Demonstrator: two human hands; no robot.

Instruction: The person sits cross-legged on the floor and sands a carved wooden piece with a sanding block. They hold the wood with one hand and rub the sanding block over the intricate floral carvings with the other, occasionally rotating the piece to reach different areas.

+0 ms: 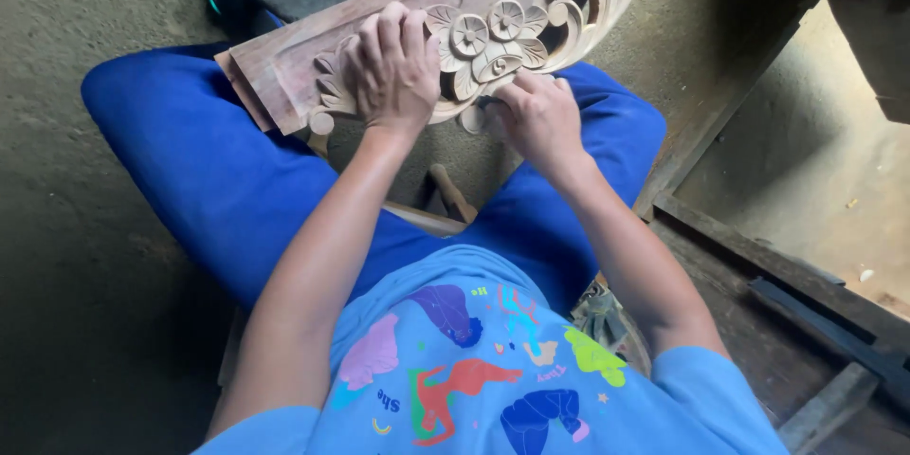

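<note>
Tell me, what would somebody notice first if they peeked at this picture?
Probably the carved wooden panel with its flowers and curls, lying across the person's knees near the top of the view. The left hand presses flat on it, fingers spread, and the right hand is curled at its lower edge just under the flowers. Next come the bright blue trousers and the light blue shirt with colourful shapes at the bottom.
</note>
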